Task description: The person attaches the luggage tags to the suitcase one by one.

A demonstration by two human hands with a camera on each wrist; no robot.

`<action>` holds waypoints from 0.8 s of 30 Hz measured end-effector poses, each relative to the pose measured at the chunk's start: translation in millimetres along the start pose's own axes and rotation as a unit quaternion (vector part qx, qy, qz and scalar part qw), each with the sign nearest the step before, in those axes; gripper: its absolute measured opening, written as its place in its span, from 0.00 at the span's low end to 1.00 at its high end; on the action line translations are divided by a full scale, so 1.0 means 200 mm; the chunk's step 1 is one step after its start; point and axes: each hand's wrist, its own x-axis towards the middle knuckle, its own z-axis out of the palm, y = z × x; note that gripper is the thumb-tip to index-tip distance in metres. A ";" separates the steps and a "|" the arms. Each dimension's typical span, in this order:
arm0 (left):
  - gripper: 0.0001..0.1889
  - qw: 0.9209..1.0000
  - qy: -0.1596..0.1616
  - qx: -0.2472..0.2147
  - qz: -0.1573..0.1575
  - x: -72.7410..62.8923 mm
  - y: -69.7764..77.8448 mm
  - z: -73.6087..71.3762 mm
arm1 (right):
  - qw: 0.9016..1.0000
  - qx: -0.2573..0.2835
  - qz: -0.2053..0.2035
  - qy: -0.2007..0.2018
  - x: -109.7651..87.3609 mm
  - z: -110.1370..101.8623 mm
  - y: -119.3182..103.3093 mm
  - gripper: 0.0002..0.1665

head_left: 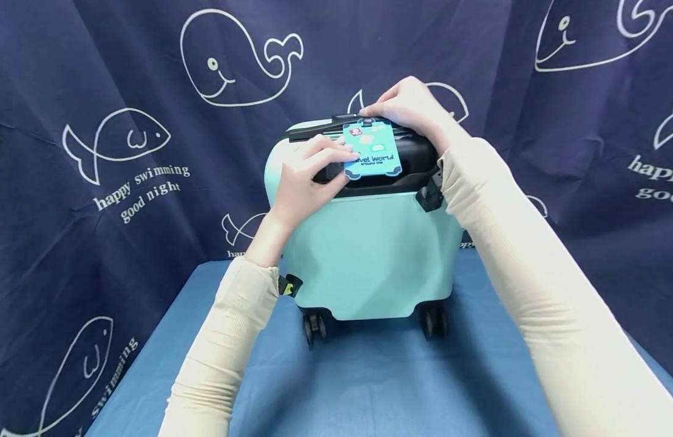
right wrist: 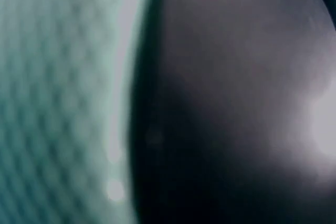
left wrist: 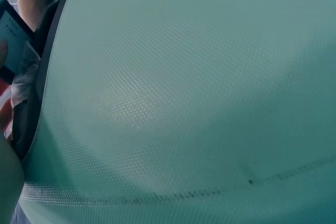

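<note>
A mint-green suitcase [head_left: 369, 255] with a black top section stands upright on its wheels. Hanging at the top handle [head_left: 344, 118] is a blue luggage tag [head_left: 375, 152] printed with small pictures and lettering. My left hand [head_left: 314, 173] pinches the tag's left edge, thumb below and fingers over its front. With bent fingers, my right hand [head_left: 409, 106] pinches the tag's dark strap [head_left: 367, 122] beside the handle; its thumb is hidden. In the left wrist view the tag [left wrist: 14, 38] shows at the edge beside the textured shell [left wrist: 173, 87]. Close shell and black trim [right wrist: 231, 98] fill the right wrist view.
Beneath the suitcase lies a blue-covered table [head_left: 369, 388]. Behind hangs a navy curtain [head_left: 336, 54] with white whale and fish drawings. Two black wheels [head_left: 434, 320] show at the suitcase's front. Dark wrist-worn devices [head_left: 430, 195] sit near both cuffs.
</note>
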 end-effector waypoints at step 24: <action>0.11 0.983 0.021 0.097 -0.155 -0.21 0.24 -0.16 | 0.881 0.129 -0.287 0.354 -0.51 0.02 0.36 0.09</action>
